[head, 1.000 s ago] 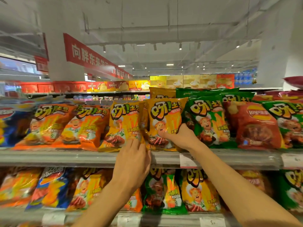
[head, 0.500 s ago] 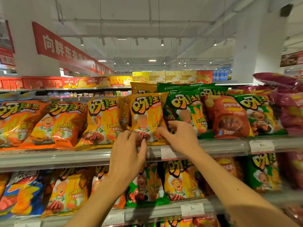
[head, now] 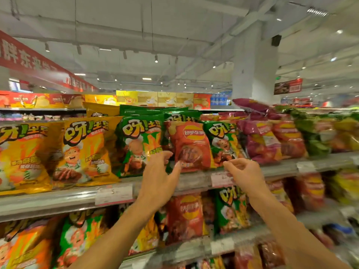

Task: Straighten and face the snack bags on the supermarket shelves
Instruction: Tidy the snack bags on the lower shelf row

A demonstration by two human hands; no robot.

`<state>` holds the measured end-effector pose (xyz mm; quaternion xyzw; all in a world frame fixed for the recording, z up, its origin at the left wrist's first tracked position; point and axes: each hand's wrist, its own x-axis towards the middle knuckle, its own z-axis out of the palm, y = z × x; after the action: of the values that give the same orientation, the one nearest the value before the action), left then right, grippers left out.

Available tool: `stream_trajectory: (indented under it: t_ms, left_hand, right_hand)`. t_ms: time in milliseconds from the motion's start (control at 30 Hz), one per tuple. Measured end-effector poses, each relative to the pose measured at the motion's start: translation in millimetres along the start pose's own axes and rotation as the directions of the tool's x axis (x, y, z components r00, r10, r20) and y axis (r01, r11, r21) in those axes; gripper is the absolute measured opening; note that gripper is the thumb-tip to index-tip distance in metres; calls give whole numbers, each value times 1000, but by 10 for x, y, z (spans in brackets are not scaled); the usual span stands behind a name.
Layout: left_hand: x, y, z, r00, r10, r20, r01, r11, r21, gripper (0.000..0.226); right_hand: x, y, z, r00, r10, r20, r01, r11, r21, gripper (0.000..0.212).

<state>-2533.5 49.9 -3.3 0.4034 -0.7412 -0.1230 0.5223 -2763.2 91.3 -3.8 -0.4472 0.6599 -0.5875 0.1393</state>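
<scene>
At frame right, bags are blurred; mid-frame, the red bag point(head: 191, 146) stands tall, facing out, between loosely open, empty hands point(head: 158, 176) point(head: 243, 173).

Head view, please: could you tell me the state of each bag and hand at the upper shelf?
Red Lay's bag: upright, facing out, between green bags.
Green bag left of it: upright, left hand at its lower corner.
Yellow bag: upright, facing out.
Purple bag: lying on top, askew.
Left hand: fingers spread, holding nothing.
Right hand: fingers loosely curled, empty.
</scene>
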Motion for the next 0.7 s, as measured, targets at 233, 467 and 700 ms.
stream_trajectory:
  t_ms: [233, 467, 700]
  left_hand:
    - [457, 322, 736, 964, -263, -33, 265, 961, 85, 84]
    - [774, 207, 805, 841, -540, 28, 533, 836, 131, 126]
    - [963, 228, 766, 753, -639, 157, 623, 769, 143, 114]
  right_hand:
    - [730, 406, -619, 986, -169, 8, 167, 963, -214, 50]
    - [1419, 308, -457, 930, -172, 324, 269, 920, -286, 101]
    - [1783, 267, -280, 864, 64, 499, 84, 960, -268, 75]
